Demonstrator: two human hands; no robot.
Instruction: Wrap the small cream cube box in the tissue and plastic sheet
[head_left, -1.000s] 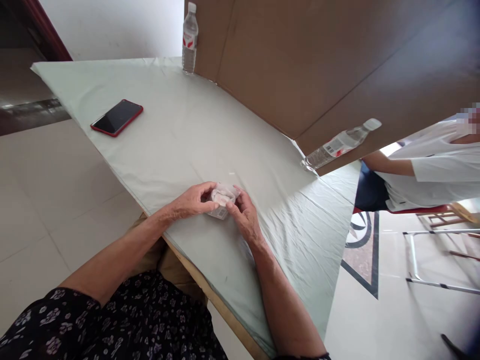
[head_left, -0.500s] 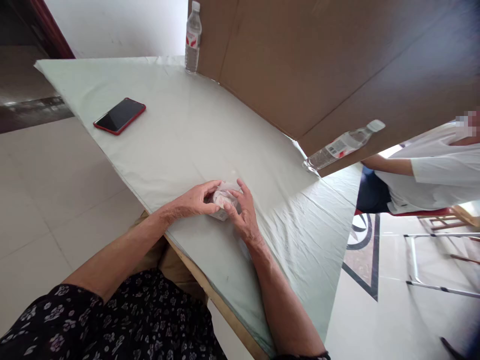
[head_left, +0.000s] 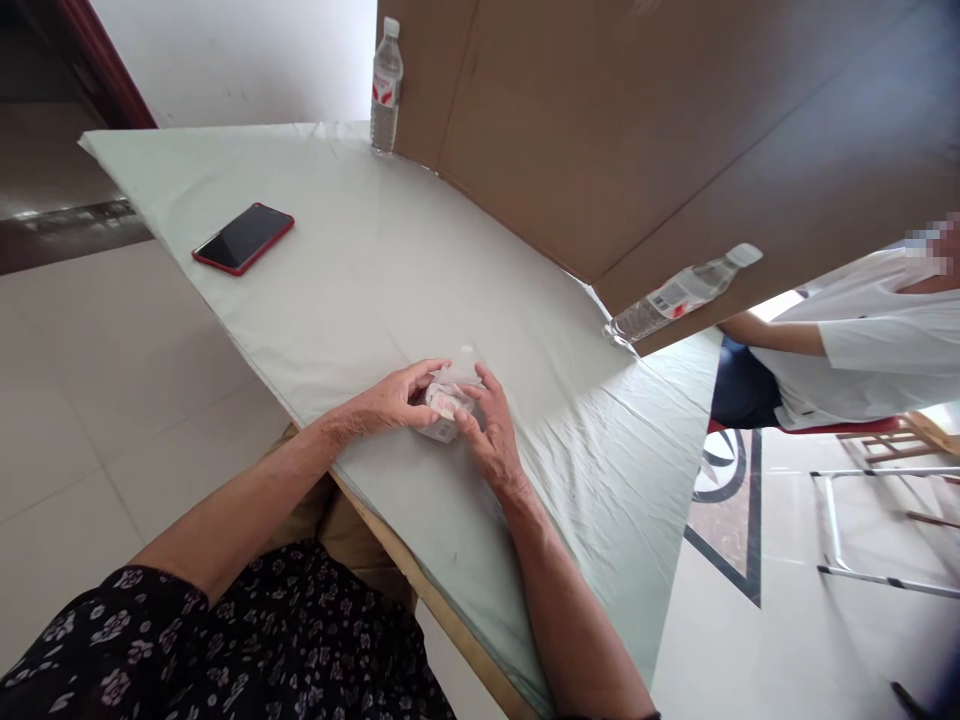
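A small whitish package (head_left: 444, 402) with pinkish print and a barcode-like patch on its near side rests on the cloth-covered table between my hands. A translucent plastic flap stands up at its far side. My left hand (head_left: 397, 395) is closed around the left side, thumb in front and fingers behind. On the right, my right hand (head_left: 489, 425) has its thumb against the package and its fingers curled at the far side near the flap. What lies inside the package is too small to make out.
A phone in a red case (head_left: 244, 238) lies to the left on the tablecloth (head_left: 360, 260). Two water bottles, one upright (head_left: 386, 90) and one tilted (head_left: 682, 293), stand against a large brown board (head_left: 555, 130). A person in a white shirt (head_left: 885, 340) sits at the right beyond it.
The translucent flap shows more clearly, standing higher behind the package. My hands have barely moved. The whole view has shifted slightly.
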